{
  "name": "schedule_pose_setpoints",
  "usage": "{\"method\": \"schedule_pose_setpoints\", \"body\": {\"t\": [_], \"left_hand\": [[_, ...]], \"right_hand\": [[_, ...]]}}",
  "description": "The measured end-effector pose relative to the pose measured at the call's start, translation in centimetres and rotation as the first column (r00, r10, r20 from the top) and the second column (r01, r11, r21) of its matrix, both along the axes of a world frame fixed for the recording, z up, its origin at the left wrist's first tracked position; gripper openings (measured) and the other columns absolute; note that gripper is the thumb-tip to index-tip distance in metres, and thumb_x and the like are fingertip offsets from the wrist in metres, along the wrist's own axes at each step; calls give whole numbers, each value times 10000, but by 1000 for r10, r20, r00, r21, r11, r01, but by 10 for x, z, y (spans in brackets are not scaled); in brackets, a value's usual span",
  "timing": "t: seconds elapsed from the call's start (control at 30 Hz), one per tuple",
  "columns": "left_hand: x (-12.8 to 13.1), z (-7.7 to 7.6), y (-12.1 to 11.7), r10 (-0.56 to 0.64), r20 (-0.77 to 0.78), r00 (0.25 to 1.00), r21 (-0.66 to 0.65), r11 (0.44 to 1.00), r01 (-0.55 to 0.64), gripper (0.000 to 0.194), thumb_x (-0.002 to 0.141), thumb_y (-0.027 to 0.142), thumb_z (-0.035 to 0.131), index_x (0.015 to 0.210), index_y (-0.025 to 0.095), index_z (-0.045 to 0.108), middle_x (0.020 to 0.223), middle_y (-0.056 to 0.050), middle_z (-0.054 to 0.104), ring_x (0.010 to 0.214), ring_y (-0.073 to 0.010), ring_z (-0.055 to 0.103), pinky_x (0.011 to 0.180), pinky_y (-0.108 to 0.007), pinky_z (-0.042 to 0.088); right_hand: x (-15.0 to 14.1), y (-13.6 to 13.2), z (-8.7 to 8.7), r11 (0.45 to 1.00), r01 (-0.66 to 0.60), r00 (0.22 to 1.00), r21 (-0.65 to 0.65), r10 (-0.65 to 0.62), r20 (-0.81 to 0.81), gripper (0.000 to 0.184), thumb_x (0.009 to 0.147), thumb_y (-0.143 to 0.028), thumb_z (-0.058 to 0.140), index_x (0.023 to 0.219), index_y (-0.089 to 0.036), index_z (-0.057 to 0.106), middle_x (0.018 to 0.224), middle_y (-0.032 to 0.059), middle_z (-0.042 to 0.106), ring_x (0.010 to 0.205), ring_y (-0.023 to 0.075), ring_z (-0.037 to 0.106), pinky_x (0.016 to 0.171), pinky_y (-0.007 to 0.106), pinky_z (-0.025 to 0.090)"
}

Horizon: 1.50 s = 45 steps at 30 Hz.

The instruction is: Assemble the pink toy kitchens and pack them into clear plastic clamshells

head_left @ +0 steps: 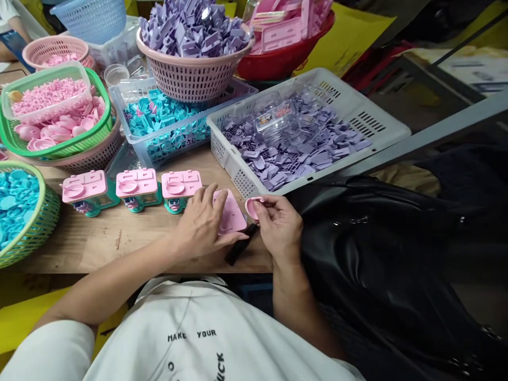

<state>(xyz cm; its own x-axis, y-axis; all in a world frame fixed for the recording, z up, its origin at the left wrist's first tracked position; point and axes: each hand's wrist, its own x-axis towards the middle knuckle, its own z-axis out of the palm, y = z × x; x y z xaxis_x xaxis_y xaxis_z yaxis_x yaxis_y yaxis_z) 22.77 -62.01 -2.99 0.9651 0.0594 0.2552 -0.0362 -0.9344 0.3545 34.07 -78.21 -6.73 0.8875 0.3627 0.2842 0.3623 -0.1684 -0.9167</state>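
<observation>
My left hand (pixel 207 221) holds a toy piece with a flat pink top (pixel 231 211), its thumb along the near edge and its fingers across the left side. Between thumb and fingers of my right hand (pixel 278 222) is a small round pink toy basin (pixel 253 207), just right of that pink top. To the left stand three toy kitchen units with pink tops and teal bodies: a far-left unit (pixel 90 189), a middle unit (pixel 138 186) and a right unit (pixel 180 186). Each carries a round pink basin. A black bar-shaped thing (pixel 240 248) lies beneath my hands.
A white crate (pixel 234 159) holds purple parts and clear packs. Behind are a blue bin (pixel 148 145) of teal pieces, a pink basket (pixel 194 79) of purple parts and a red bowl (pixel 270 61). Green baskets stand left; a black leather item (pixel 369 254) lies right.
</observation>
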Motion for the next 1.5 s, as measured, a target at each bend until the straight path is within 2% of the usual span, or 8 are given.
{"method": "schedule_pose_setpoints", "body": {"t": [0.1,0.33,0.57,0.8,0.97,1.17,1.3,1.5], "left_hand": [[13,-9,-22,93,-124,988,98,992,-81,804,847,618,605,1360,16,458,1440,-318,419,1281,-458,424,968,-559,432],[21,8,28,-412,-285,865,129,878,461,666,721,254,684,1363,147,539,1525,-158,437,1421,-432,304,1107,-562,320],[17,-9,-3,-28,-147,989,64,997,38,725,799,410,669,1338,-30,466,1458,-338,420,1282,-430,461,1054,-539,397],[4,-10,36,-410,42,911,-201,890,409,628,792,287,612,1387,126,491,1450,-198,503,1367,-349,430,1137,-521,346],[-18,-5,36,8,162,987,-486,871,73,286,897,383,614,1041,140,665,928,-98,670,836,-185,617,783,-306,501],[-14,-14,24,188,-47,981,-616,768,-176,144,819,275,640,777,137,634,612,16,587,532,-84,473,521,-205,357],[-4,-3,23,291,-199,936,-613,708,-351,141,782,244,622,691,143,584,573,12,578,517,-91,466,478,-203,309],[-4,4,24,388,-122,914,-583,717,-382,166,740,216,600,602,154,531,551,18,549,508,-82,442,483,-204,310]], "right_hand": [[-1,6,1,998,56,998,37,-57,24,325,864,-509,669,920,-191,633,777,44,718,583,152,658,534,259,555],[-1,-12,-1,999,-31,998,9,32,-46,301,818,-479,727,881,-197,648,775,25,727,566,143,656,473,239,535],[1,-7,-12,991,-126,992,-38,126,3,268,858,-454,706,928,-195,697,874,49,747,696,174,700,675,311,595],[7,2,16,915,-353,900,-196,389,196,154,922,-332,633,955,-225,738,933,38,752,777,174,695,732,298,561],[4,29,17,803,-516,758,-300,591,276,162,926,-201,563,914,-228,722,914,39,748,858,195,698,811,327,543],[8,47,21,698,-621,654,-356,712,257,199,861,-76,549,883,-202,701,851,28,706,788,167,646,742,283,492],[13,50,26,730,-590,713,-344,671,204,155,847,-105,588,882,-189,713,844,28,653,712,138,592,664,256,457],[16,57,27,767,-587,754,-261,634,169,84,881,-228,653,902,-174,714,869,37,664,726,140,602,673,263,479]]}}
